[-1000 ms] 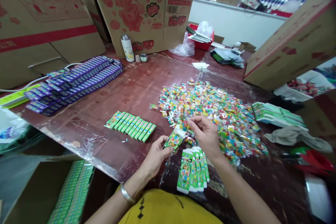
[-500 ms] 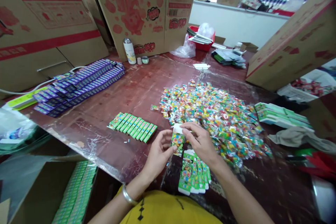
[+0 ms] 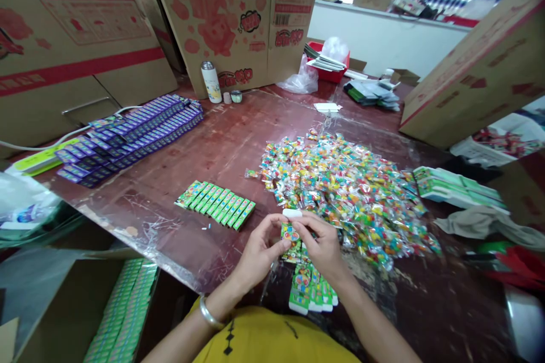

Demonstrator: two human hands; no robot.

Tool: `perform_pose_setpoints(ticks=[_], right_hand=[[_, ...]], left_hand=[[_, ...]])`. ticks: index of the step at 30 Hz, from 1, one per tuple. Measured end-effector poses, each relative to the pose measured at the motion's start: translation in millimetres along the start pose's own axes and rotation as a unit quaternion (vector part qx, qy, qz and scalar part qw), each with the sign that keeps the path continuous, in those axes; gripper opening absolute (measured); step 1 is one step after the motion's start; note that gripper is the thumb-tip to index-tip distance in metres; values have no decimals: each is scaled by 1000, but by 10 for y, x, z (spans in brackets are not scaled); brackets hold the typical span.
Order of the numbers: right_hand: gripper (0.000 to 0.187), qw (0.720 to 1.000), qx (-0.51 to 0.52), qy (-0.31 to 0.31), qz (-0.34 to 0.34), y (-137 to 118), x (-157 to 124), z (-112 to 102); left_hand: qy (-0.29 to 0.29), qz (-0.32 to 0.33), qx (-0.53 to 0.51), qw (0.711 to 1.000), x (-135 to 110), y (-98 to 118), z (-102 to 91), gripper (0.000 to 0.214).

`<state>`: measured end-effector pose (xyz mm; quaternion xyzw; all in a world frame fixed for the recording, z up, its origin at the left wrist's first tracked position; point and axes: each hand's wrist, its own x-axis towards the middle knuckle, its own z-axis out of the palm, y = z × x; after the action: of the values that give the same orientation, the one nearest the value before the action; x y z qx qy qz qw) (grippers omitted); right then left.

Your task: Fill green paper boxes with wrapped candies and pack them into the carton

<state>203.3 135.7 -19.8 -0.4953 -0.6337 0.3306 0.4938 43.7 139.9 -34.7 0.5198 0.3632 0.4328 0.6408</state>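
Between my two hands is a small green candy box (image 3: pixel 290 233) with a white end flap (image 3: pixel 292 213) at its top. My left hand (image 3: pixel 260 247) grips its left side with thumb and fingers, and my right hand (image 3: pixel 320 241) pinches its right side near the flap. Just below lie several flat green boxes (image 3: pixel 300 289), overlapping at the table's near edge and partly covered by my right hand. A large pile of clear-wrapped colourful candies (image 3: pixel 336 176) spreads beyond my right hand. To the left, a row of green boxes (image 3: pixel 217 204) lies side by side.
Purple boxes (image 3: pixel 136 136) are stacked at the left. A carton of green boxes (image 3: pixel 123 306) stands below the table's left edge. At the back are a white bottle (image 3: pixel 211 83), a red basket (image 3: pixel 330 75) and large cartons (image 3: pixel 230 17). Flattened green boxes (image 3: pixel 457 187) and a grey cloth (image 3: pixel 489 224) lie right.
My hands have drawn closer together on the box. Its white end flap, upright before, is now folded lower, with fingers of both hands at it.
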Motion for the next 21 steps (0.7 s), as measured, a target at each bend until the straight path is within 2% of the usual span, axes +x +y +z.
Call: perform_pose_setpoints(ticks=[3,6,7,9,15,19,21], right_hand=[[23,998,46,30,20,51,-4,30],[8,994,92,33,53,58,28,44],[5,992,104,29,61,46,48,42],[13,988,124,19,86,12,94,29],[20,968,154,-44,191,26,209,-55],[22,955,179,-63,227,108,259,-93],[22,957,171,-63,225,107,271,-94]], left_hand=[[17,5,-56,998,14,2,22,37],[33,-16,-86,996,3,8,39,43],[37,-23,-80,996,-4,14,41,43],[45,-25,-46,998,-21,33,42,40],[56,0,69,996,-68,66,35,36],[30,5,68,997,-90,77,30,41],[17,2,60,998,-96,89,26,44]])
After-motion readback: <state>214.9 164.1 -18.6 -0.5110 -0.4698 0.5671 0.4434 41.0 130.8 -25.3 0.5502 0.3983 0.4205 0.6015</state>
